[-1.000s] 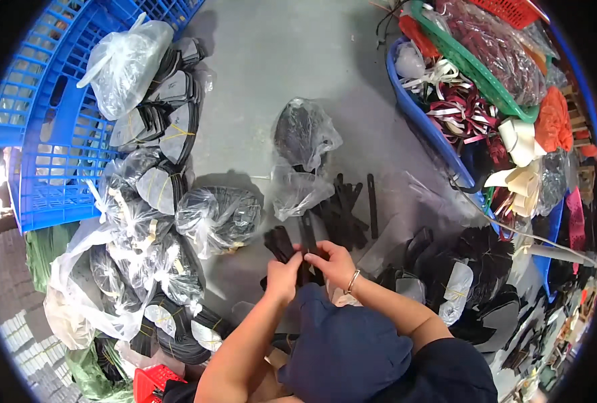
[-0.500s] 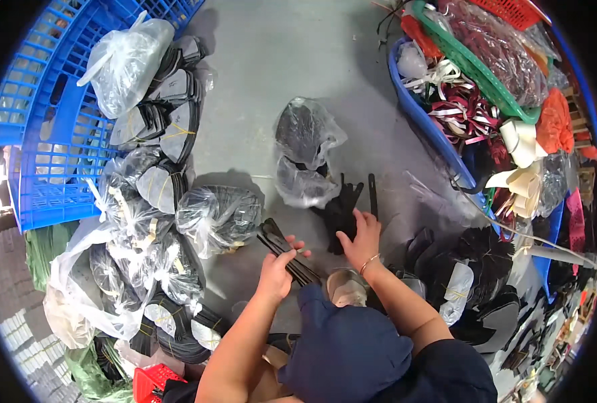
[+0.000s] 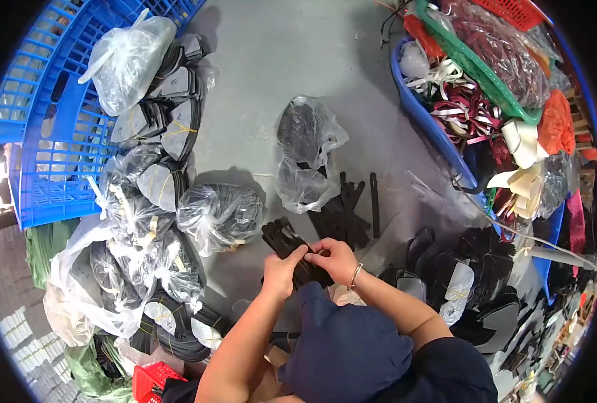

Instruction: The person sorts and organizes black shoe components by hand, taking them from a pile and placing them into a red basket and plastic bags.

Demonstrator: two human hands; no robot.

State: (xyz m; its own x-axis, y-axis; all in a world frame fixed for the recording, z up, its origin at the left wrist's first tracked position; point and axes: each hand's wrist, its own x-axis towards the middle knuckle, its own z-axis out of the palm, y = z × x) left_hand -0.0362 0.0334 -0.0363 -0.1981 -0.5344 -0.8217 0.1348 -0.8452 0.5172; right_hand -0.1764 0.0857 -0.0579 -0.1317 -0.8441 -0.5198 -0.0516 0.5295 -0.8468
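Observation:
A fanned bundle of flat black strips (image 3: 285,235) is gripped in my left hand (image 3: 281,274), thumb on top. My right hand (image 3: 335,260) meets it at the thumb, its fingers pinched on the near edge of the same bundle. A navy cap (image 3: 352,342) hides the bundle's lower end. Just beyond my right hand, more black strips (image 3: 342,225) lie crossed in a loose heap on the floor, with one strip (image 3: 375,205) apart from them. A clear plastic bag (image 3: 305,151) with dark pieces inside rests against the heap's far side.
Left of me stand clear bags of dark pieces (image 3: 219,216), banded stacks of cut pieces (image 3: 179,131) and a blue crate (image 3: 63,161). At right are a blue tub (image 3: 412,111) of ribbons, a green basket (image 3: 469,74) and piled black pieces (image 3: 489,309).
My right hand has come back from the floor heap to the bundle in my left hand. The bundle is now wider and fanned, and the floor heap looks more spread out.

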